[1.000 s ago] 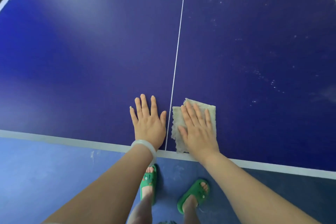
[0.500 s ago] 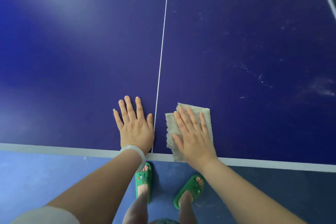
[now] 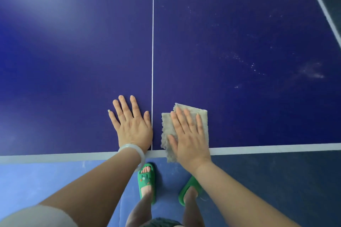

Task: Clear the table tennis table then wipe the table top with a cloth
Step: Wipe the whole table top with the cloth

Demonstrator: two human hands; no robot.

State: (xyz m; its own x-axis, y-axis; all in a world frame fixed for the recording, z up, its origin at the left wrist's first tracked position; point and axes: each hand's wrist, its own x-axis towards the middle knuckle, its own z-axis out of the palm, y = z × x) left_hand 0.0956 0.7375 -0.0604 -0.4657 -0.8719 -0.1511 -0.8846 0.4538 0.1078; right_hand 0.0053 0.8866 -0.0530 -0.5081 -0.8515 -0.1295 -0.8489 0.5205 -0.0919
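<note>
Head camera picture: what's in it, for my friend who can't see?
A person's right hand presses a beige cloth flat on a dark blue table tennis table at its near edge. The left hand rests flat beside it.

Sports room: table tennis table [image 3: 258, 116], blue floor [image 3: 46, 180]

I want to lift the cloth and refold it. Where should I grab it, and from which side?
Probably the near end of the cloth, which overhangs the table edge beside the wrist of the right hand. Come from the near side, slightly below. The rest lies flat on the top under the palm with no lip to catch, while the overhang lets thumb and fingers pinch both faces.
</note>
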